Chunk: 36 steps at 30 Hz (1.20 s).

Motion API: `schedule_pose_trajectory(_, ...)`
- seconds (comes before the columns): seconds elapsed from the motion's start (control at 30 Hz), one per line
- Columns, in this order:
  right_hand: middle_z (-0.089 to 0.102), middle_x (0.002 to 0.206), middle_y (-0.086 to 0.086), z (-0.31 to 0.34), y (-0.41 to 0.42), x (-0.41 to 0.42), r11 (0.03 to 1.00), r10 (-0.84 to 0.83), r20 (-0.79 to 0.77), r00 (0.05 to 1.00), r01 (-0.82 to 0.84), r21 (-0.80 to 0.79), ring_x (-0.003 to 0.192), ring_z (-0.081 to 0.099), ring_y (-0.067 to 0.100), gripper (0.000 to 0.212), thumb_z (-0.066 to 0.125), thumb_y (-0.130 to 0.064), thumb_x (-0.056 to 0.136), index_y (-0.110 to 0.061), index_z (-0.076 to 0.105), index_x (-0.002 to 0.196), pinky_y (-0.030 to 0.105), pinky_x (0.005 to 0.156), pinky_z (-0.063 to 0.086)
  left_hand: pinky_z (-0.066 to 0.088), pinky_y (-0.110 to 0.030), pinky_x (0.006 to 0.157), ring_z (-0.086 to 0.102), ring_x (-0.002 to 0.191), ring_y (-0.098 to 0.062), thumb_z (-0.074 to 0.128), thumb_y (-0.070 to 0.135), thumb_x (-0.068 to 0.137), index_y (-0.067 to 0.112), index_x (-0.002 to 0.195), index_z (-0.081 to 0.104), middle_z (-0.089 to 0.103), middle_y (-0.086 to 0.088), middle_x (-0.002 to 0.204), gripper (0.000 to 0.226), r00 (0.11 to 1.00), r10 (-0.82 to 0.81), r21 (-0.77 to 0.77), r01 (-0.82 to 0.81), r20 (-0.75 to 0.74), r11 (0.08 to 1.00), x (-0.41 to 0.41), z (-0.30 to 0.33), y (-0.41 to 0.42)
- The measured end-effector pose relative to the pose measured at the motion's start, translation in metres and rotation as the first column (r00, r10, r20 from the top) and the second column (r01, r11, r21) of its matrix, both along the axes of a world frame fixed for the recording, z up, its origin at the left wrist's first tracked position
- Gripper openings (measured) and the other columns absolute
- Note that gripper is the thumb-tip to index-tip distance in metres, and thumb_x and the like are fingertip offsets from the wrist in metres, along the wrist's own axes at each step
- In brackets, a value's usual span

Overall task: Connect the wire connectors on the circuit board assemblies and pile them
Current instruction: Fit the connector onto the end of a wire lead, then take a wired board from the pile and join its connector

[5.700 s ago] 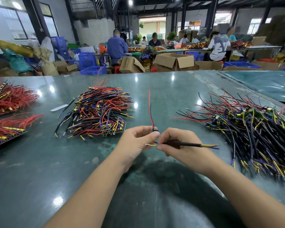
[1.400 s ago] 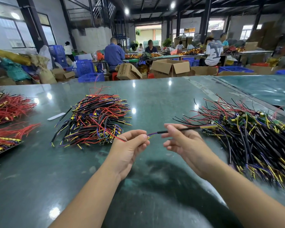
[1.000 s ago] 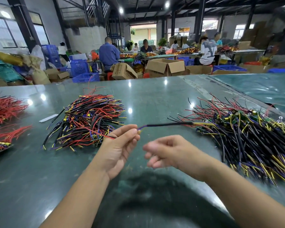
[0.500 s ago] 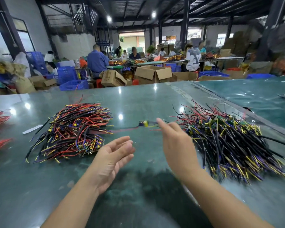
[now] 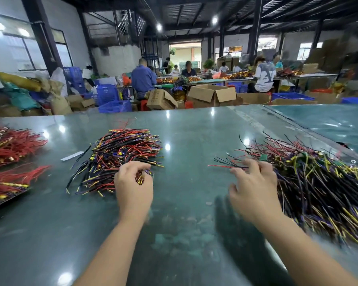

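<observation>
A broad green table [image 5: 184, 234] with a glossy, reflective top fills the lower part of the head view, and behind it runs a workshop with seated people at far benches, open cardboard boxes [image 5: 212, 96] and blue crates [image 5: 114, 100] on the floor. On the right of the table lies the largest heap of circuit board assemblies [image 5: 318, 186] — a loose sprawl of black, purple, yellow and red wires with small green boards showing near its top. Left of centre sits the smaller pile of assemblies [image 5: 120, 157], its wires lying more nearly parallel, the ends fanning toward the near-left. At the far left edge lie bundles of red wires [image 5: 10, 145], a second bundle nearer, on what looks like a dark tray. A small white strip [image 5: 71, 156] lies on the table just beside the left pile. The right hand [image 5: 254, 188] reaches into the near-left edge of the right heap, fingers spread and bent over the wires, with a thin red wire [image 5: 219, 166] running out leftward from under its fingertips; whether it actually grips anything I cannot tell, as the hand is blurred. The left hand [image 5: 133, 182] rests at the near-right corner of the left pile, fingers curled down onto the wire ends — a grip cannot be confirmed here either.
</observation>
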State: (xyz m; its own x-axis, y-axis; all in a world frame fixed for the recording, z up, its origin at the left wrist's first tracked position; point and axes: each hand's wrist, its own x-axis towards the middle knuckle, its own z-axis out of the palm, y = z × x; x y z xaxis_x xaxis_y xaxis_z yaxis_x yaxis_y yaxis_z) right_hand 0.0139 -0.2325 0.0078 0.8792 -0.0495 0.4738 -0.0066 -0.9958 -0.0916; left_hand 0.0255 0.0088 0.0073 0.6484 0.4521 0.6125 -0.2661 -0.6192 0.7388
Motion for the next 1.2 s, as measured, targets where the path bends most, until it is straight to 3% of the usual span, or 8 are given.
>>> schedule_pose_trajectory(0.1, 0.034, 0.145, -0.003, -0.015, 0.022, -0.001, 0.973, 0.215, -0.122, 0.969, -0.202, 0.110, 0.126, 0.013, 0.023, 0.034, 0.046, -0.047, 0.091, -0.035, 0.060, 0.120, 0.031, 0.102, 0.014, 0.025, -0.037, 0.107, 0.037, 0.122, -0.037, 0.062, 0.009, 0.081, 0.015, 0.122, 0.063, 0.048, -0.016, 0.137, 0.041, 0.966, 0.205, 0.106, -0.189, -0.157, 0.976, 0.013, -0.008, 0.022)
schedule_pose_trajectory(0.23, 0.036, 0.143, -0.007, -0.025, 0.035, -0.002, 0.941, 0.309, -0.168, 0.936, -0.277, 0.193, 0.125, 0.010, 0.017, 0.033, 0.039, -0.050, 0.095, -0.037, 0.062, 0.114, 0.027, 0.099, 0.011, 0.022, -0.037, 0.110, 0.025, 0.134, -0.031, 0.058, 0.039, 0.088, 0.028, 0.140, 0.044, 0.033, 0.003, 0.153, 0.055, 0.844, 0.220, 0.252, -0.105, -0.488, 0.962, 0.023, -0.022, 0.035)
schedule_pose_trajectory(0.4, 0.046, 0.135, -0.010, -0.021, 0.037, -0.002, 0.906, 0.351, -0.079, 0.933, -0.317, 0.281, 0.120, 0.016, 0.013, 0.031, 0.040, -0.044, 0.097, -0.034, 0.068, 0.105, 0.025, 0.093, 0.016, 0.029, -0.026, 0.088, 0.046, 0.113, -0.027, 0.066, 0.027, 0.084, 0.026, 0.096, 0.073, 0.066, 0.003, 0.115, 0.014, 0.933, 0.186, 0.176, -0.135, -0.310, 0.975, 0.022, -0.018, 0.032)
schedule_pose_trajectory(0.63, 0.053, 0.112, -0.016, -0.011, 0.041, -0.007, 0.833, 0.422, -0.041, 0.906, -0.370, 0.411, 0.115, 0.031, 0.014, 0.024, 0.047, -0.034, 0.096, -0.030, 0.069, 0.104, 0.024, 0.093, 0.024, 0.025, -0.030, 0.085, 0.039, 0.106, -0.013, 0.067, 0.030, 0.085, 0.037, 0.091, 0.069, 0.065, 0.017, 0.102, 0.009, 0.981, 0.143, -0.031, -0.149, -0.133, 0.988, 0.001, 0.005, 0.009)
schedule_pose_trajectory(0.8, 0.068, 0.095, -0.017, 0.004, 0.052, -0.018, 0.387, 0.606, -0.002, 0.795, -0.293, 0.874, 0.090, 0.060, -0.004, 0.011, 0.054, -0.033, 0.093, -0.035, 0.065, 0.094, 0.010, 0.078, 0.042, 0.037, -0.048, 0.098, 0.054, 0.101, -0.012, 0.074, 0.022, 0.079, 0.046, 0.093, 0.056, 0.061, 0.024, 0.088, 0.033, 0.992, -0.116, -0.047, 0.119, 0.052, 0.992, -0.022, 0.019, -0.024)
schedule_pose_trajectory(0.97, 0.067, 0.092, 0.003, 0.012, 0.060, -0.024, -0.001, 0.711, 0.150, 0.687, -0.213, 0.977, 0.080, 0.061, 0.012, 0.023, 0.049, -0.027, 0.096, -0.014, 0.066, 0.104, 0.029, 0.081, 0.049, 0.029, -0.049, 0.105, 0.056, 0.103, 0.008, 0.074, 0.032, 0.071, 0.043, 0.112, 0.045, 0.063, 0.029, 0.106, 0.052, 0.894, -0.446, -0.015, 0.447, 0.043, 0.894, -0.033, 0.010, -0.046)
schedule_pose_trajectory(1.1, 0.066, 0.081, 0.004, 0.010, 0.060, -0.023, -0.077, 0.611, 0.247, 0.752, -0.254, 0.964, 0.073, 0.059, 0.011, 0.014, 0.055, -0.006, 0.093, -0.005, 0.068, 0.096, 0.024, 0.073, 0.052, 0.013, -0.041, 0.109, 0.046, 0.114, 0.014, 0.075, 0.035, 0.070, 0.056, 0.119, 0.037, 0.055, 0.036, 0.117, 0.065, 0.844, -0.505, 0.149, 0.531, -0.177, 0.834, -0.034, 0.004, -0.050)
schedule_pose_trajectory(1.2, 0.067, 0.079, 0.000, 0.010, 0.055, -0.019, -0.084, 0.521, 0.235, 0.821, -0.224, 0.971, 0.070, 0.055, 0.012, 0.020, 0.055, 0.000, 0.089, -0.013, 0.069, 0.088, 0.030, 0.076, 0.047, 0.015, -0.036, 0.107, 0.043, 0.118, 0.008, 0.062, 0.055, 0.070, 0.063, 0.108, 0.042, 0.049, 0.042, 0.118, 0.044, 0.880, -0.441, 0.218, 0.471, -0.175, 0.855, -0.037, 0.006, -0.050)
